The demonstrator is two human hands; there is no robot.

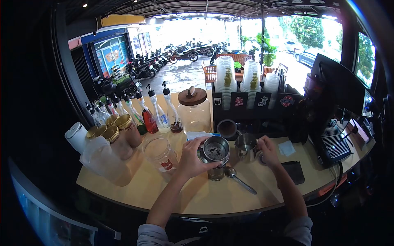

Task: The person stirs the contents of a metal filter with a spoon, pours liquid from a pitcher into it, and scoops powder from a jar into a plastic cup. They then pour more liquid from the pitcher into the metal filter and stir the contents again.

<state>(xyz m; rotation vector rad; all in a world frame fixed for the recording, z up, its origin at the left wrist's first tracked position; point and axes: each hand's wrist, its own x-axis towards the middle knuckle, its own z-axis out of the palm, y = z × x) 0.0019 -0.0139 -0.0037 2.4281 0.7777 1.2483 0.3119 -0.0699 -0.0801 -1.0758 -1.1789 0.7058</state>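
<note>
My left hand [192, 159] is wrapped round the side of a round metal cup [216, 148] with dark specks inside, held above a glass [216, 174] on the counter. My right hand [267, 151] is closed on the handle of a steel pitcher [246, 144], just right of the cup. A metal scoop with a long handle [244, 184] lies beside the glass. Left of my left hand stands a clear empty-looking jar [159, 156] with a red label.
Pump bottles [159, 112] and gold-lidded jars [125, 127] line the left. A wooden-lidded glass jar [193, 112] and stacked plastic cups [225, 78] stand behind. An espresso machine [334, 141], a white napkin [286, 148] and a dark cloth [293, 172] are right.
</note>
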